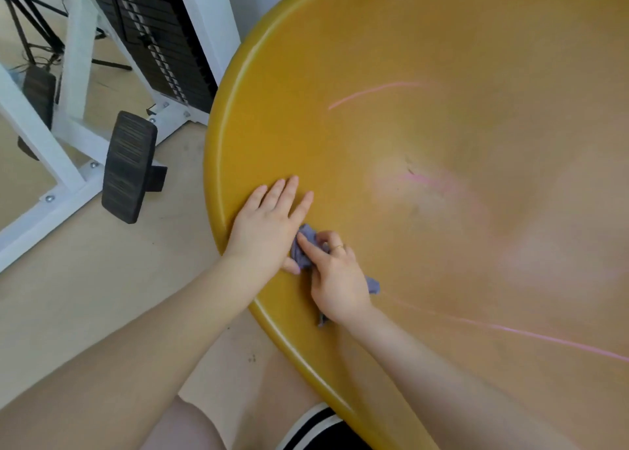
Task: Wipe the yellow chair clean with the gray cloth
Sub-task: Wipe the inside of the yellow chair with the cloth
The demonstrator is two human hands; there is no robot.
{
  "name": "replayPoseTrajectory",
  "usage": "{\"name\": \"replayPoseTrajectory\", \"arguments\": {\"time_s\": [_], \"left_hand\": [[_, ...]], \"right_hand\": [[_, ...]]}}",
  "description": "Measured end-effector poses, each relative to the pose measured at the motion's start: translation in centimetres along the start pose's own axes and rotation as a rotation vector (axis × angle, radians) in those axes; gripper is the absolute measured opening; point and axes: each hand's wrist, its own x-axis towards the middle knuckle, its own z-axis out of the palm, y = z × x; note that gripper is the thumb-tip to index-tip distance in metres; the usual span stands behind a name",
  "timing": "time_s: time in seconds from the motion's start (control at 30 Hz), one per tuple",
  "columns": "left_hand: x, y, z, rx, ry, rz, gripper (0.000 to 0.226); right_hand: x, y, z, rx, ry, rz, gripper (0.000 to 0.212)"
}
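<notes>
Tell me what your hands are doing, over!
Right hand bunched on gray cloth. Left hand flat on yellow chair rim. Pink marks unwiped. Nothing blocking.

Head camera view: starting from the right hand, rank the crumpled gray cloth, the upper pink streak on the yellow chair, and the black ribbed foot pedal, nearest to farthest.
1. Crumpled gray cloth: under the right hand.
2. Upper pink streak: up the yellow chair seat.
3. Black ribbed foot pedal: on the floor, far left.

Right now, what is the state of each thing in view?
yellow chair: pink marks on the seat, not clean yet.
gray cloth: crumpled, pressed on the chair.
right hand: gripping the cloth.
left hand: flat, open, on the chair's rim.
</notes>
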Motion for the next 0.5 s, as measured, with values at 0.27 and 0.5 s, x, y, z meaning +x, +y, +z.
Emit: {"name": "replayPoseTrajectory", "arguments": {"time_s": [0.27,0.5], "left_hand": [[2.9,0.2,-0.1,0.114,-0.122,0.104,0.130],[2.8,1.0,-0.4,0.065,-0.137,0.086,0.131]], "right_hand": [[8.4,8.4,-5.5,-0.107,0.112,0.341,0.055],[4.7,4.4,-3.4,-0.119,-0.024,0.296,0.055]]}}
